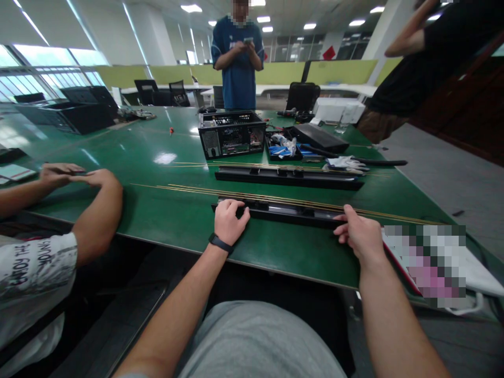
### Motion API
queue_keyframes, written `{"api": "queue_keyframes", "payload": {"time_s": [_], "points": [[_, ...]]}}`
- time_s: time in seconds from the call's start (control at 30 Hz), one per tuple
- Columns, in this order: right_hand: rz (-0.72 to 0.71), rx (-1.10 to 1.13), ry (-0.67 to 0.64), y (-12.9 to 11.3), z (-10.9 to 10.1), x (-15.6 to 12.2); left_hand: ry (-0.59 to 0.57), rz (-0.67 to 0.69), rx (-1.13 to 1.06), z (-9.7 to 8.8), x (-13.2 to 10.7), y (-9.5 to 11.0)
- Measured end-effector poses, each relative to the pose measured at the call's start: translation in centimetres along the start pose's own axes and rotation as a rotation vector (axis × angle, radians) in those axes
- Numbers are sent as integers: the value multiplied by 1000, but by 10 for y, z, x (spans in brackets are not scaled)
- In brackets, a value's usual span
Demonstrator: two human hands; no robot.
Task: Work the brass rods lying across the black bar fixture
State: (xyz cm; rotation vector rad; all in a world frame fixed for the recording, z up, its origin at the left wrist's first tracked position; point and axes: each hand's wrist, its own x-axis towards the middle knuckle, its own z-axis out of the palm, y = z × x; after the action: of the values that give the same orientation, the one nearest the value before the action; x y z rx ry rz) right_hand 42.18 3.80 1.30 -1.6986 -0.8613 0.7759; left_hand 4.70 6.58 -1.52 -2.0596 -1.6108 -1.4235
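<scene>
A long black channel-shaped strip [275, 210] lies near the front edge of the green table, several thin golden rods [315, 202] running along its far side. My left hand [230, 219] is curled over the strip's left end, the thumb on the near side. At the right end, my right hand [360, 231] grips it with bent fingers; the exact contact is partly hidden. Behind it rests a second black channel-shaped strip [287, 177], with more thin golden rods [271, 166] along its back.
An open computer case [232, 137] stands beyond the strips. To its right are a tray with blue-white gloves [283, 146], a black panel [317, 135] and white gloves [346, 164]. A person's forearms [98, 210] rest at left; a blurred pink item [429, 268] lies right.
</scene>
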Motion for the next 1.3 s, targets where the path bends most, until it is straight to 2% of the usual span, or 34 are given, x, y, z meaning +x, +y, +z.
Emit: {"api": "queue_keyframes", "payload": {"time_s": [0.17,0.47,0.67,0.93,1.1,1.3], "points": [[20,13,8,1,-11,-6,16,65,-107,-3,-1,3],[18,30,-1,3,-17,-9,-118,95,-100,-21,-5,10],[19,2,-1,2,-20,-12,-204,103,-65,-30,-16,21],[39,3,-27,4,-26,-19,-194,61,-27,-34,-33,28],[59,132,-77,4,-27,-13,-162,58,-17,-30,-40,30],[42,298,-49,7,-31,-8,-173,57,8,-27,-45,30]]}}
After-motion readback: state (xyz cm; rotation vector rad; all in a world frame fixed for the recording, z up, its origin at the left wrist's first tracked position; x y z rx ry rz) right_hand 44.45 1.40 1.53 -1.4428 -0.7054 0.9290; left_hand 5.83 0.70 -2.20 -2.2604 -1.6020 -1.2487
